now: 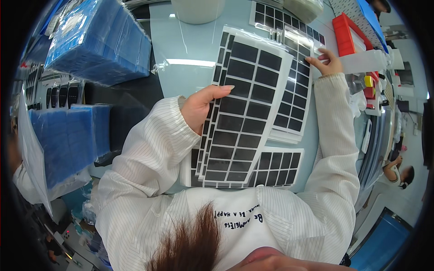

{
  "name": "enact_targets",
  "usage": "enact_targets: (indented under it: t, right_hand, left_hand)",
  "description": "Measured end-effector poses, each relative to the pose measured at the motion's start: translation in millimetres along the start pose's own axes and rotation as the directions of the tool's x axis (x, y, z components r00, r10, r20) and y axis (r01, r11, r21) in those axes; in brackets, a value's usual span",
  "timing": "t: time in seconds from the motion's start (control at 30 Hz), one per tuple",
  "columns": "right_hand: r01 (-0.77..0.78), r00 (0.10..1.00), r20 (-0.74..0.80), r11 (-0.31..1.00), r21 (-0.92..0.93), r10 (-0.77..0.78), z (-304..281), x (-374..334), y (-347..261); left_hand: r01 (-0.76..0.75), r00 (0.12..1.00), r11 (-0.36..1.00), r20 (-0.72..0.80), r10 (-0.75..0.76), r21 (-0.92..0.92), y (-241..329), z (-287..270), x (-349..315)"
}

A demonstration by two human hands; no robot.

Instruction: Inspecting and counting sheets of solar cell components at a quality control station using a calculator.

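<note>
Left hand point(201, 106) pinches the left edge of a stack of sticker sheets point(246, 113), thumb on top, fingers hidden beneath, so it's closed on the stack. Right hand point(326, 61) rests loosely curled on the far corner of another sheet point(296, 88) farther right; I can't tell whether it's actually gripping or just pressing. The stack sits mid-table on the pale blue table point(194, 67), tilted, overlapping more sheets point(275, 167) below. I'd judge these as light, thin and floppy, with slick backing: the sheets could fan or slide apart. Best hold is at the edge margin, pinching the whole stack, off the black pads. Blue foam blocks point(97, 38) far left, red box point(346, 34) upper right.
</note>
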State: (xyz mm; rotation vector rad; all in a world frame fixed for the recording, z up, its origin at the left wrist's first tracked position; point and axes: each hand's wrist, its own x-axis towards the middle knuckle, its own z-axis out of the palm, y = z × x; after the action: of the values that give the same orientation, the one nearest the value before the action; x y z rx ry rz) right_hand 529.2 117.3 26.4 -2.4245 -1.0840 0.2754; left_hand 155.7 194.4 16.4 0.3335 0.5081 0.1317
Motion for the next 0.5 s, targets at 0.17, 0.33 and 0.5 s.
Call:
enact_targets:
  t: [0.17, 0.33, 0.5]
  right_hand:
    - [0.177, 0.974, -0.148, 0.984, 0.007, -0.174, -15, -23, -22]
    - [-0.284, 0.598, 0.663, 0.654, 0.701, -0.451, -22, -67, -46]
    - [-0.314, 0.805, 0.574, 0.713, 0.627, -0.15, -13, -109, -87]
  left_hand:
    - [0.06, 0.998, 0.981, 0.0, -0.061, 0.182, 6, 15, -4]
    - [-0.012, 0.997, 0.922, -0.062, 0.039, 0.387, 3, 21, -2]
    - [-0.043, 0.99, 0.895, -0.101, 0.097, 0.444, 1, 21, -5]
